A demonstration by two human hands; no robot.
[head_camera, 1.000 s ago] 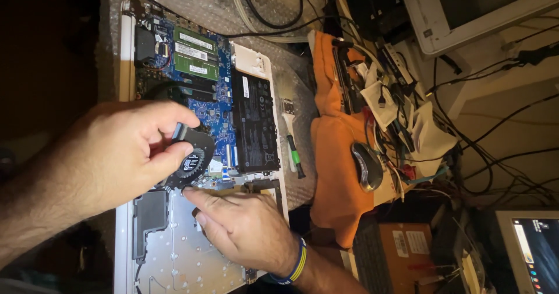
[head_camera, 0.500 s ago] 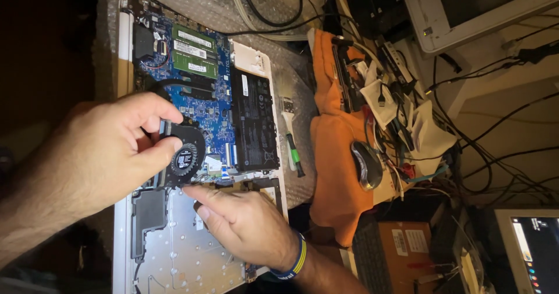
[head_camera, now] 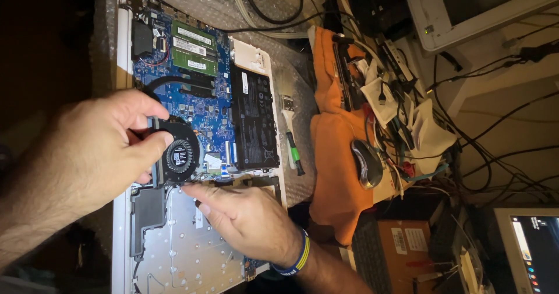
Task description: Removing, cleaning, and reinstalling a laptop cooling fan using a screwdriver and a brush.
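The left hand [head_camera: 87, 154] has its fingers clamped on the black cooling fan [head_camera: 177, 154], held just over the blue board [head_camera: 204, 104] of the open laptop [head_camera: 192, 253]. The right hand [head_camera: 250, 221] fingers rest together under it. If the fan tilts, its thin cable may tear, I think

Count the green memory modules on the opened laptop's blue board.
2: upper green memory module and lower green memory module lie side by side near the board's top edge. Others may be hidden beneath the left hand.

The left hand [head_camera: 87, 154] has lowered the black fan [head_camera: 179, 154] onto the blue board [head_camera: 204, 104]
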